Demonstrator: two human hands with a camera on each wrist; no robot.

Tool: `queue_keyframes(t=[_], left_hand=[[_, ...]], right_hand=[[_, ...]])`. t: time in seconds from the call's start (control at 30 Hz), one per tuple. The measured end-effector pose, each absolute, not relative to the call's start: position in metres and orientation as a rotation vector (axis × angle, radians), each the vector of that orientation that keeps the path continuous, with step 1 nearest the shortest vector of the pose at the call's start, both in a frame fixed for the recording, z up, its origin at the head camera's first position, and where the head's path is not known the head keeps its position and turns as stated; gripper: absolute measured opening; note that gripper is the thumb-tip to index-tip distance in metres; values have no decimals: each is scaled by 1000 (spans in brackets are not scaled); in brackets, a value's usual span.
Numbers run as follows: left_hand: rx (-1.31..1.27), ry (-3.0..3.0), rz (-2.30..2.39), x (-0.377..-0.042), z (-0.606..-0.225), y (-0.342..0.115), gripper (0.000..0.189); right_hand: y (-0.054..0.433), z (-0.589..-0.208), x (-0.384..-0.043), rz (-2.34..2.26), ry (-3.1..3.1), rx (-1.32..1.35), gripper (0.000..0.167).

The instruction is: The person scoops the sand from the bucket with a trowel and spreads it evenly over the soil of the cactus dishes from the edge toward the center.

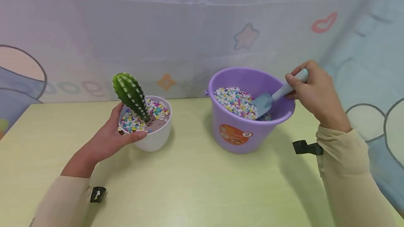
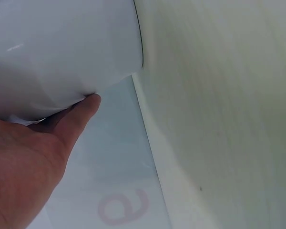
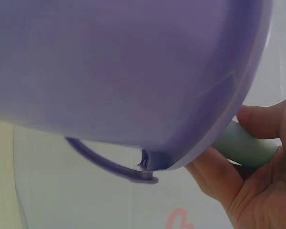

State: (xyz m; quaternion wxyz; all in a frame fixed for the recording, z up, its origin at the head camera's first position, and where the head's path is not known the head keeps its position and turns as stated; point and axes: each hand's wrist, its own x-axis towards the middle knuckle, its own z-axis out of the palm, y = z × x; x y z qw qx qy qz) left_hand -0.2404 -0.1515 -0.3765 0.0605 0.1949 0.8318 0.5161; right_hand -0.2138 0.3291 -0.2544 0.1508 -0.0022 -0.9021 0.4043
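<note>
My left hand (image 1: 105,139) holds a white flowerpot (image 1: 156,139) from its left side, thumb along the near rim. A green cactus (image 1: 129,94) leans left in the pot, among coloured pebbles (image 1: 133,124) and a bare patch of brown soil (image 1: 157,124). In the left wrist view the pot's wall (image 2: 71,47) hides part of the fingers. My right hand (image 1: 318,92) grips a light blue shovel (image 1: 262,104) by its handle. The shovel's blade dips into pebbles (image 1: 231,101) inside a purple bucket (image 1: 262,134). The bucket's rim hides the blade in the right wrist view.
Both containers stand on a pale yellow-green table (image 1: 189,185), with a printed cloth backdrop (image 1: 142,38) behind. The bucket's handle (image 3: 105,162) hangs at its far side in the right wrist view. Black straps (image 1: 307,147) stick out from the sleeves.
</note>
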Motion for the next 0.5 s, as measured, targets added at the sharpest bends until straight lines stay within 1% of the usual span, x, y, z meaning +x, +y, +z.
queue_keyframes(t=[0.13,0.33,0.5], left_hand=[[598,2528,1555,-239,-375,-154,98],[589,2541,1535,-242,-375,-152,99],[577,2541,1529,-242,-376,-152,101]], right_hand=[[326,-255,-218,1245,-2591,-13,34],[322,-258,-221,1384,-2485,-27,27],[318,-260,-221,1431,-2415,-86,25]])
